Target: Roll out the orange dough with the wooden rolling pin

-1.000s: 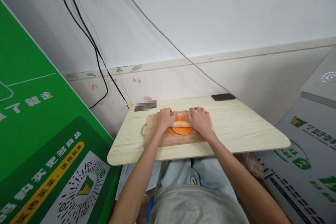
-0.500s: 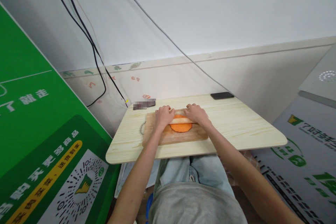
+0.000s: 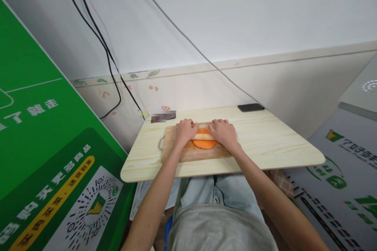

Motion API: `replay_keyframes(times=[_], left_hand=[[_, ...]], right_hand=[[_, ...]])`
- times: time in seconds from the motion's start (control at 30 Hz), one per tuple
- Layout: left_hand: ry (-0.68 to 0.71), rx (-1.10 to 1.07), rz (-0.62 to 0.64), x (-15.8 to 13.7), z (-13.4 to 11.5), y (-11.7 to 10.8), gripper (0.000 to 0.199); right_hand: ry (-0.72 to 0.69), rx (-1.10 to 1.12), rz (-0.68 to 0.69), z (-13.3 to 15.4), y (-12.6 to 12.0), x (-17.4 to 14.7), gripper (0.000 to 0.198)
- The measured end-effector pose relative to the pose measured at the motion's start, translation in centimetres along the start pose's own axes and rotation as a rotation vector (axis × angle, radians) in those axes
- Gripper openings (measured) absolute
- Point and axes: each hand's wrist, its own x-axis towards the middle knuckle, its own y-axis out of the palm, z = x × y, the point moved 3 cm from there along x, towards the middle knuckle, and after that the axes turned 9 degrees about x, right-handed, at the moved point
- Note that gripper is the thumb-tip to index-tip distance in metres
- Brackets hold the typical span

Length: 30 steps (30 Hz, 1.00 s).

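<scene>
A flat, round orange sheet of what looks like dough (image 3: 204, 144) lies on a wooden cutting board (image 3: 182, 156). Across it rests a pale wooden rolling pin (image 3: 203, 137), sideways to me. My left hand (image 3: 186, 130) is closed over the pin's left end, and my right hand (image 3: 223, 131) is closed over its right end. Both ends of the pin are hidden under my palms and fingers. Orange shows in front of the pin and behind it.
The board sits on a light wood-grain table (image 3: 279, 145) and has a metal handle (image 3: 160, 142) at its left. A dark phone (image 3: 251, 107) lies at the back right; a partly blurred dark object (image 3: 163, 116) is at the back left. Green panel (image 3: 35, 125) stands left, cables hang by the wall.
The rolling pin has shifted very slightly under my hands, and my right hand lies flatter over its end. The whole view has drifted a little, so everything appears slightly further right.
</scene>
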Motion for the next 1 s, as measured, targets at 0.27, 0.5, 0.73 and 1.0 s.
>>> replay_keyframes(times=[0.27, 0.5, 0.73, 1.0], left_hand=[[-0.005, -0.033, -0.010, 0.2, 0.0, -0.1, 0.040], [0.007, -0.027, -0.015, 0.0, 0.1, -0.1, 0.040], [-0.002, -0.014, -0.005, -0.4, -0.1, -0.3, 0.040], [0.016, -0.021, -0.013, -0.3, -0.1, 0.0, 0.036]], right_hand=[[0.021, 0.058, 0.125, -0.6, 0.4, 3.6, 0.051], [-0.004, 0.029, 0.026, -0.4, 0.2, 1.8, 0.052], [0.059, -0.011, -0.092, 0.6, -0.1, -2.2, 0.048], [0.054, -0.017, -0.083, 0.6, 0.2, -2.5, 0.044]])
